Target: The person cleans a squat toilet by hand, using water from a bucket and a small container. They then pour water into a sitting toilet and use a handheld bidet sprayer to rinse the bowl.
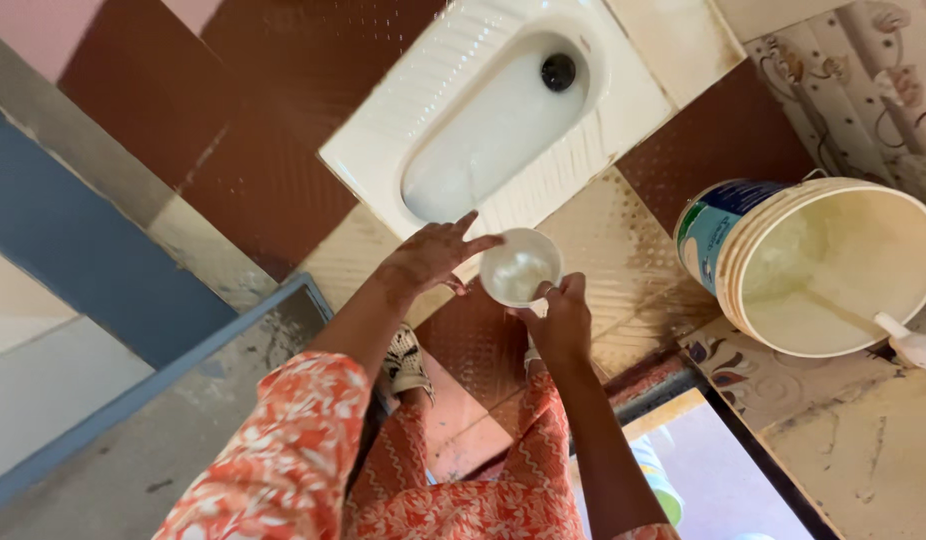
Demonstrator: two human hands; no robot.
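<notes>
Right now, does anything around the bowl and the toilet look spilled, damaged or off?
Nothing spilled. The right hand grips the small white bowl upright, white contents inside; the left hand touches its rim. The squat toilet rim and the floor tiles look stained.

White squat toilet (503, 110), big bucket (828, 265) w/ water, tiled floor (263, 180).

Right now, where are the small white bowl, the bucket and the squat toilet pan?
small white bowl (521, 266): head view, inner bottom.
bucket (705, 232): head view, outer blue-green wall.
squat toilet pan (483, 140): head view, inside of the white basin.
</notes>
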